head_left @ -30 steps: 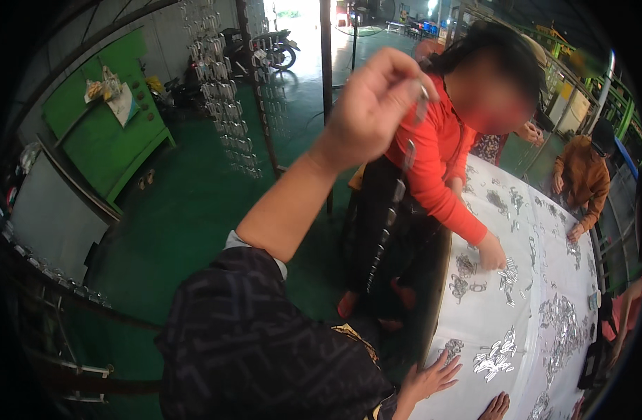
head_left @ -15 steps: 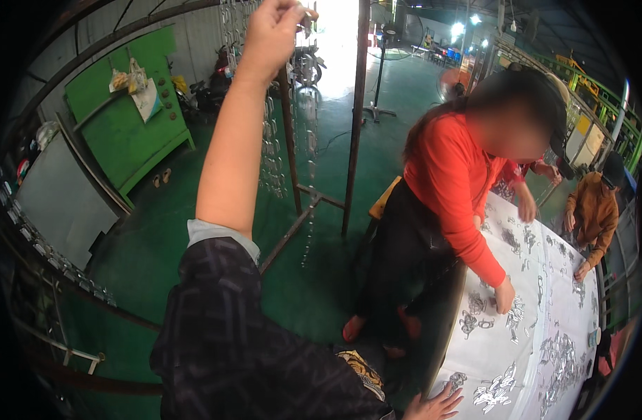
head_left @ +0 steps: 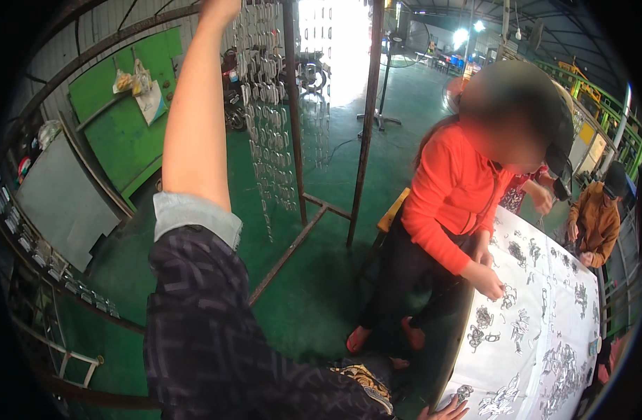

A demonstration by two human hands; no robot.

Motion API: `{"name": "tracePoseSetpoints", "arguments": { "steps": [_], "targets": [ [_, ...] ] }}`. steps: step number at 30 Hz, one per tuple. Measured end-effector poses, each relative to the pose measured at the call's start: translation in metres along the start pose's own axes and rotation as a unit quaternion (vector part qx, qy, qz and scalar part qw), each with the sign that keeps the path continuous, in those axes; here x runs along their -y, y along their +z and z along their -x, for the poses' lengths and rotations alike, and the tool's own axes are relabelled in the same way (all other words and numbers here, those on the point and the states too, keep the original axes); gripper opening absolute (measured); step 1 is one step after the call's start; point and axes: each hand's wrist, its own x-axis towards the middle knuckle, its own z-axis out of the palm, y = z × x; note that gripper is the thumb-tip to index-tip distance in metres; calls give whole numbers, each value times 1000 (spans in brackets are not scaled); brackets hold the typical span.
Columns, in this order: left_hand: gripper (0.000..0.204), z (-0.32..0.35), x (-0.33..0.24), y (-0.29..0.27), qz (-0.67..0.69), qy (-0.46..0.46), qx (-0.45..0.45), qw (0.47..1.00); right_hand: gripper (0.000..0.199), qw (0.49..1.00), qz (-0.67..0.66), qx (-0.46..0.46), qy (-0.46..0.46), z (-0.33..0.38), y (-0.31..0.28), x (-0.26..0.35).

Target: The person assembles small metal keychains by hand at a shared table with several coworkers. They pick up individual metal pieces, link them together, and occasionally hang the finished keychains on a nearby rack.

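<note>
My left arm reaches straight up to the rack, and only the lower part of my left hand point(head_left: 221, 8) shows at the upper edge. Its fingers are cut off, so what they hold cannot be seen. Just to the right of it, strands of small silvery metal links point(head_left: 268, 105) hang from the rack point(head_left: 295, 119). Down at the near corner of the white-covered table point(head_left: 468, 385), my right hand point(head_left: 448, 413) rests with its fingers apart. Beside those fingers lies a small cluster of metal pieces point(head_left: 463, 393); a larger pile of silvery links point(head_left: 501, 397) is to their right.
A person in a red top point(head_left: 447, 189) stands at the table, hands over metal pieces. Another person in brown point(head_left: 596, 217) works at the far side. A green metal cabinet point(head_left: 118, 105) stands left, and a pole-mounted fan point(head_left: 385, 77) behind the rack.
My left hand has moved up and left, its fingers leaving the view. More hanging strands show now. The person in red has brought both hands together at the table edge.
</note>
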Motion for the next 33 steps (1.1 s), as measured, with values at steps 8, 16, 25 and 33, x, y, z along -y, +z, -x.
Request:
{"name": "tracePoseSetpoints", "arguments": {
  "steps": [8, 16, 25, 33],
  "targets": [
    [10, -49, 17, 19, 20, 16, 59, 998, 85, 1000, 21, 13, -14, -1, -3, 1],
    [9, -72, 20, 43, -16, 6, 85, 996, 85, 999, 30, 12, -28, 2, -11, 4],
    [9, -94, 22, 66, -51, 1, 102, 994, 81, 999, 23, 3, -26, 2, -2, 2],
    [9, -89, 17, 67, -65, 9, 94, 993, 75, 999, 27, -7, -30, 2, -14, 8]
  ]
}}
